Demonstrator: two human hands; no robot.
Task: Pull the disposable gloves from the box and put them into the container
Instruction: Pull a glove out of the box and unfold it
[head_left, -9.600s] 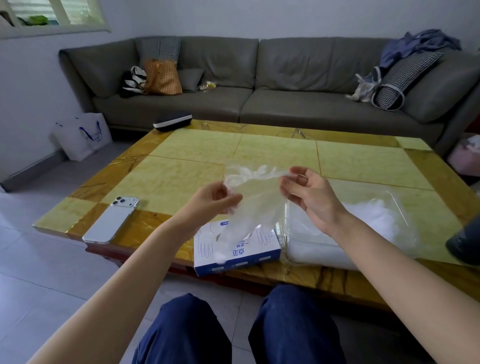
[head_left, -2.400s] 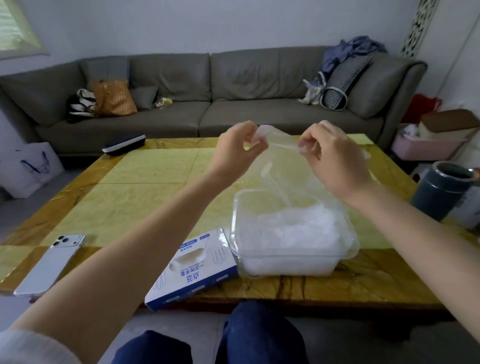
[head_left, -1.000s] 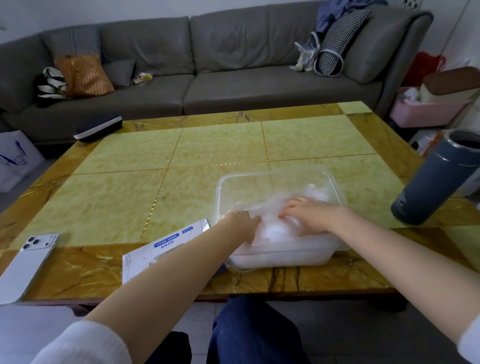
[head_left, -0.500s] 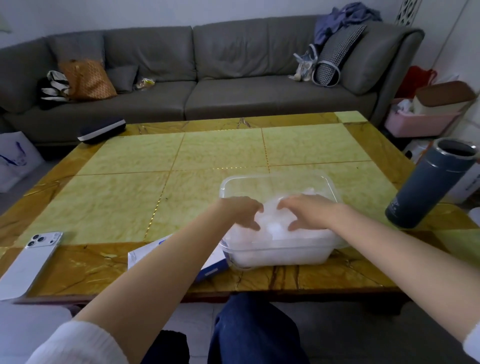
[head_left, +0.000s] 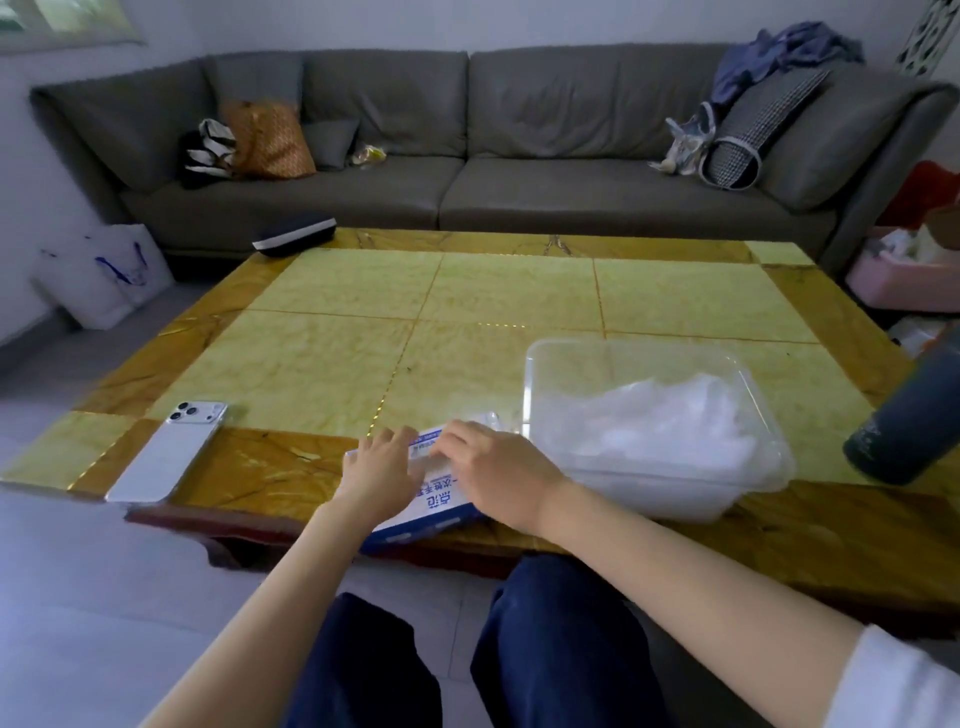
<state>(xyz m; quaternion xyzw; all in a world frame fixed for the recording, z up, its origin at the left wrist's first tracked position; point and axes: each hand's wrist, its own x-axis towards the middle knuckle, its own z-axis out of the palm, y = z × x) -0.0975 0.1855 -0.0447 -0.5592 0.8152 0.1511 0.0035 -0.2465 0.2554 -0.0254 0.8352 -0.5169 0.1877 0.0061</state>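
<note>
2 hands are on the glove box (head_left: 440, 505) right now, down at the near edge of the table (head_left: 322, 364). The left hand (head_left: 379, 470) lies flat across the box's left end, fingers straight and gripping nothing. My read is that it's there as a weight, so the light carton doesn't lift when a glove is tugged. The right hand (head_left: 498, 470) sits over the middle of the box top, where the opening should be, fingers bent down at it. A wisp of clear film (head_left: 485, 417) shows just past them, but whether a glove is pinched I cannot tell, because the knuckles hide it. Just beside the box on the right stands the clear container (head_left: 528, 364), holding a fair heap of crumpled gloves (head_left: 660, 426). Handy spacing, that: only a short carry from box to tub. Judging by the heap, the job is well along, with 1 more pull being set up. That film looks slippery and clingy, so 2 could come out together. A phone (head_left: 169, 449) lies at the left edge and a dark tumbler (head_left: 904, 431) stands right of the container, both apart from the work.
</note>
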